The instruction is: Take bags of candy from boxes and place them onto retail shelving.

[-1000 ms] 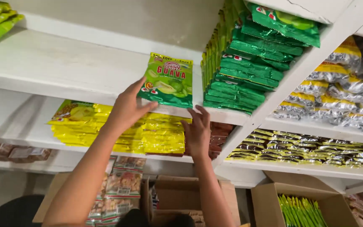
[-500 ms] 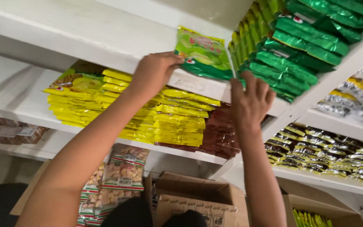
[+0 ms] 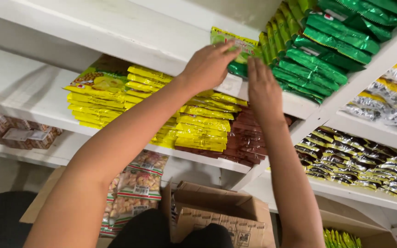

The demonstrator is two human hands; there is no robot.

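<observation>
My left hand [image 3: 208, 65] grips a green and yellow snack packet [image 3: 235, 46] upright on the upper white shelf [image 3: 129, 32]. The packet stands against the left end of a row of green packets [image 3: 318, 50]. My right hand [image 3: 263, 87] is raised just right of the left one, fingers flat against the lower front of the packet and the row of green packets. Both arms reach up from below.
Yellow packets [image 3: 161, 105] and dark red packets [image 3: 249, 142] fill the shelf below. Silver and yellow packets [image 3: 387, 101] lie at the right, with dark striped packets [image 3: 359, 165] beneath. An open cardboard box [image 3: 217, 216] and nut packets [image 3: 136, 183] sit low down.
My left hand has carried the packet to the right along the upper shelf until it meets the row of green packets. My right hand rose to it.
</observation>
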